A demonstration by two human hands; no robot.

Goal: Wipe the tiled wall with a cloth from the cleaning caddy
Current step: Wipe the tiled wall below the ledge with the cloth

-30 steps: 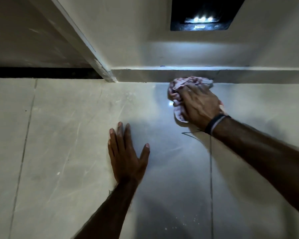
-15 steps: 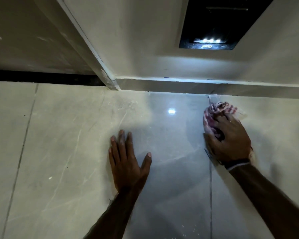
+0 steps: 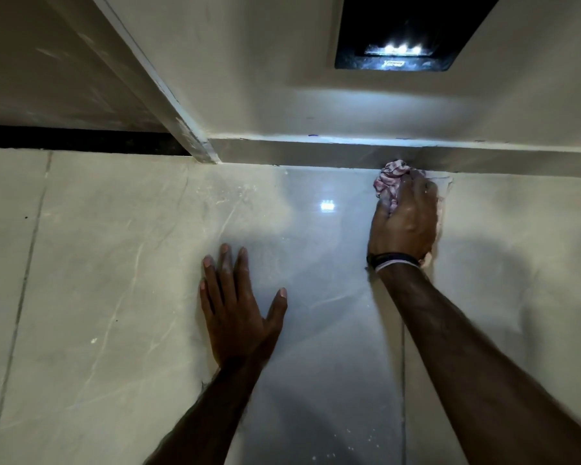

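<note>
Nearest the camera, the left hand (image 3: 239, 310) lay flat against the tiled wall (image 3: 114, 263) with its fingers spread and nothing in its grasp, its forearm rising from the bottom edge. Farther up and to the right, the right hand (image 3: 405, 223), with dark and pale bands (image 3: 394, 260) at the wrist, was closed over a bunched pink-and-white cloth (image 3: 389, 182) and pressed it to the tile at the very top of the wall, beside a vertical grout line. Beyond that, the cloth touched the pale ledge (image 3: 316, 152) capping the tiles, and above it a dark recess held a small lit lamp (image 3: 396, 50), whose reflection (image 3: 327, 206) shone on the glossy tile between the hands.
</note>
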